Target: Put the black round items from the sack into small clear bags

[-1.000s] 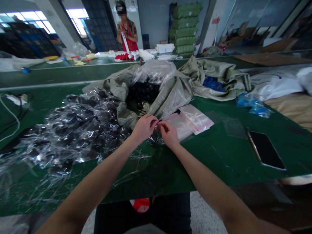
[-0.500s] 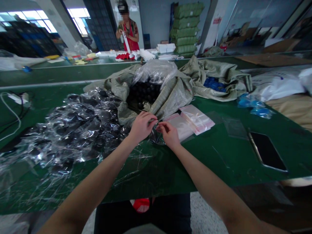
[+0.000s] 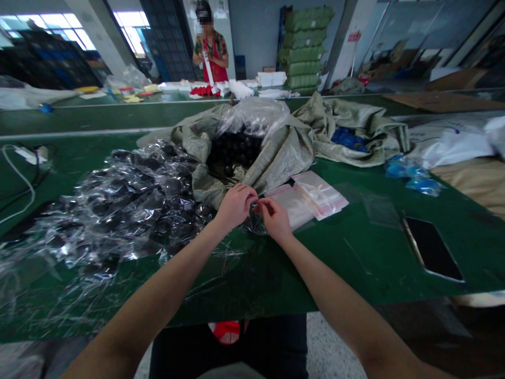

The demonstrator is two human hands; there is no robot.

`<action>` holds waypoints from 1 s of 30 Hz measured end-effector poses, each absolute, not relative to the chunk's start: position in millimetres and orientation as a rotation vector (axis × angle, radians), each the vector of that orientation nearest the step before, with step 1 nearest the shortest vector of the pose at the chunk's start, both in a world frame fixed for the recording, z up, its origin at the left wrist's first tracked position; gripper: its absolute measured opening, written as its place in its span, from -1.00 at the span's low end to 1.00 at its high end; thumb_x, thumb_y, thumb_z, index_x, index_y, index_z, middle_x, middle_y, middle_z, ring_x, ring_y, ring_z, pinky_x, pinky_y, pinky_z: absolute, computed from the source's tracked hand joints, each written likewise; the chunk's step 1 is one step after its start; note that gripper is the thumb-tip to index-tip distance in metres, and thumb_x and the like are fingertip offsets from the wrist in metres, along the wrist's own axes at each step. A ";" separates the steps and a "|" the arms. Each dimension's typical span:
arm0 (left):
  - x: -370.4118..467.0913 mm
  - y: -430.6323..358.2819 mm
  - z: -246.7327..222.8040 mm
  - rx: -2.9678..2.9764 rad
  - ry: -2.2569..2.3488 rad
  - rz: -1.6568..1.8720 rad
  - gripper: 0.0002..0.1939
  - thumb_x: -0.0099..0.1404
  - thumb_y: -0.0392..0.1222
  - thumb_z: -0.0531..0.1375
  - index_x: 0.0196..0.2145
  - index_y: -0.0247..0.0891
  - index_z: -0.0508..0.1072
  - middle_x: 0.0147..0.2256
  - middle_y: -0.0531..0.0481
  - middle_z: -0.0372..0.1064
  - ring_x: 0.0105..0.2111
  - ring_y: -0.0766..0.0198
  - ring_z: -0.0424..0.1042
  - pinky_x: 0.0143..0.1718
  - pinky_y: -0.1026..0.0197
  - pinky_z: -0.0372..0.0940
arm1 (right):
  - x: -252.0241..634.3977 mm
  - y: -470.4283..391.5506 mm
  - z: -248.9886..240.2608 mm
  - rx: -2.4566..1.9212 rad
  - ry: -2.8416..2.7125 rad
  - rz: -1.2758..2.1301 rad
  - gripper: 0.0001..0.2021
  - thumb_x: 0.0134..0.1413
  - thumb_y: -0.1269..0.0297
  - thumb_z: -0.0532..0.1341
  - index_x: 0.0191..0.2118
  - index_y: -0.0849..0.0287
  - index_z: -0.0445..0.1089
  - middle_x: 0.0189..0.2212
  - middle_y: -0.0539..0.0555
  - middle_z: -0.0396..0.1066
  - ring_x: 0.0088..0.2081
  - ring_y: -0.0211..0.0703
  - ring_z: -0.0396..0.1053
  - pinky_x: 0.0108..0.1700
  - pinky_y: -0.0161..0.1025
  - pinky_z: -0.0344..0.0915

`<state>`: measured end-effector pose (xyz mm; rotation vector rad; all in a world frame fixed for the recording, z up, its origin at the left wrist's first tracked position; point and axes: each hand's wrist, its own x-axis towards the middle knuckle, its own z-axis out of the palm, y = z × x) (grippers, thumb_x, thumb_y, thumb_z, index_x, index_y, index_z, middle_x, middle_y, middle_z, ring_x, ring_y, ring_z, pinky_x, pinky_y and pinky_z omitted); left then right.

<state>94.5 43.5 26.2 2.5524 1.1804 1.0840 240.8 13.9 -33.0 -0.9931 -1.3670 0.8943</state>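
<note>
My left hand (image 3: 237, 204) and my right hand (image 3: 275, 217) meet over the table, both with fingers pinched on the top edge of a clear plastic bag (image 3: 254, 223). Something dark sits inside the bag, partly covered by my hands. Right beside my right hand lie stacks of flat clear bags (image 3: 321, 195) with pinkish edges. Behind my hands a grey-green woven sack (image 3: 282, 155) gapes, full of black balls (image 3: 236, 150). Left of my left hand spreads a large heap of bagged black items (image 3: 138, 202).
A phone (image 3: 433, 248) lies on the green table (image 3: 339, 284) at right. Another sack (image 3: 365, 123) holds blue items (image 3: 349, 138), with blue bagged pieces (image 3: 414, 173) nearby. White cable (image 3: 19, 176) lies at far left. A person (image 3: 212, 52) stands behind the far table.
My left hand has shifted slightly right and down, closer to my right hand at the bag's top. My right hand stays nearly in place. The view has tilted slightly.
</note>
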 end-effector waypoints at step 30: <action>52.4 39.4 -22.6 1.561 1.330 0.949 -0.72 0.03 0.01 0.35 -0.42 -0.27 0.57 -0.42 -0.01 0.54 -0.40 0.24 0.45 -0.31 0.23 0.29 | 257.6 29.8 -29.7 -1.041 -1.018 1.353 -0.70 0.02 0.14 0.32 -0.15 0.11 0.32 -0.30 0.03 0.56 -0.34 -0.18 0.55 -0.29 -0.21 0.52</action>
